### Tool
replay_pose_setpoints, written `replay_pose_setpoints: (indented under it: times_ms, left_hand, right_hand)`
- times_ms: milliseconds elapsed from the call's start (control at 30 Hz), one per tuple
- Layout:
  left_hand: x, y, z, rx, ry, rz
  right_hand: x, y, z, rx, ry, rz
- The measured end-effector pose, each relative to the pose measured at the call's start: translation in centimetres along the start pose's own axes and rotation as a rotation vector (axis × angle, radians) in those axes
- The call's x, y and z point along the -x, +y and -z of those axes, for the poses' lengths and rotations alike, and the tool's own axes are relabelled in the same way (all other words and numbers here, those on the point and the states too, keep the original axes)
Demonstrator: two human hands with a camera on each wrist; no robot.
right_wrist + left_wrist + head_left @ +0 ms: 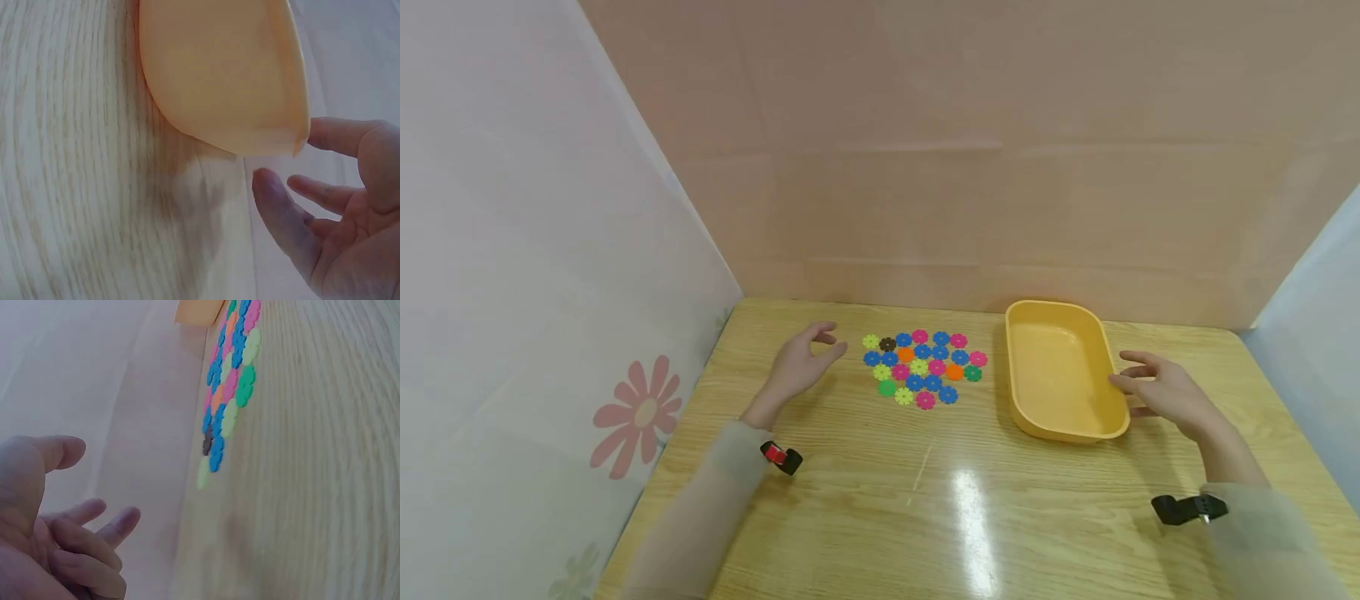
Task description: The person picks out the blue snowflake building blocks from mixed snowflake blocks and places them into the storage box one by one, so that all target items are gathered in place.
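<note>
Several flat, flower-shaped plastic discs (919, 367) in blue, pink, yellow, orange, green and brown lie side by side on the wooden table. To their left hovers my left hand (805, 362), fingers loosely bent and holding nothing. The left wrist view shows this hand (69, 531) apart from the discs (217, 412). A yellow plastic tray (1060, 367) stands right of the discs with a bare inside. My right hand (1168, 396) is at its right side, the thumb at the rim and the other fingers spread outside. In the right wrist view a gap shows between fingers and tray wall (219, 94).
The wooden table (865, 500) runs back to a pinkish-brown covered wall (880, 167). A pale wall with a flower print (643, 412) borders the left side, and another pale wall (1311, 333) stands at the right. Black bands (1187, 508) sit at both wrists.
</note>
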State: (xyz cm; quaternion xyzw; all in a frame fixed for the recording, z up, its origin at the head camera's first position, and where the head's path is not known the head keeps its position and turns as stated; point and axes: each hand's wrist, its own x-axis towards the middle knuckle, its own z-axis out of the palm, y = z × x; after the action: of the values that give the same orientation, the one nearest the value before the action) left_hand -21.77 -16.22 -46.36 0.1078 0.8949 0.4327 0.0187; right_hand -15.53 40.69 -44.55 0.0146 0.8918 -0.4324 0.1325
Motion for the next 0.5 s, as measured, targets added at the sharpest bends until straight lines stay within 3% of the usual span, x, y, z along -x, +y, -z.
replay_pose_setpoints:
  times_ms: [267,400,500]
  left_hand:
    - [-1.7,-1.4,-1.6,0.333,-0.120,0.220]
    - [-2.7,-2.1,-2.4,0.373,-0.153,0.300]
    - [-3.2,-2.5,-3.0,0.360,-0.155,0.325]
  right_hand:
    - [-0.6,1.0,0.0,-0.094,-0.063,-0.047]
    - [-0.9,1.2,0.1,-0.110,-0.078,-0.053]
    - [-1.1,1.3,0.0,-0.132,-0.083,-0.051]
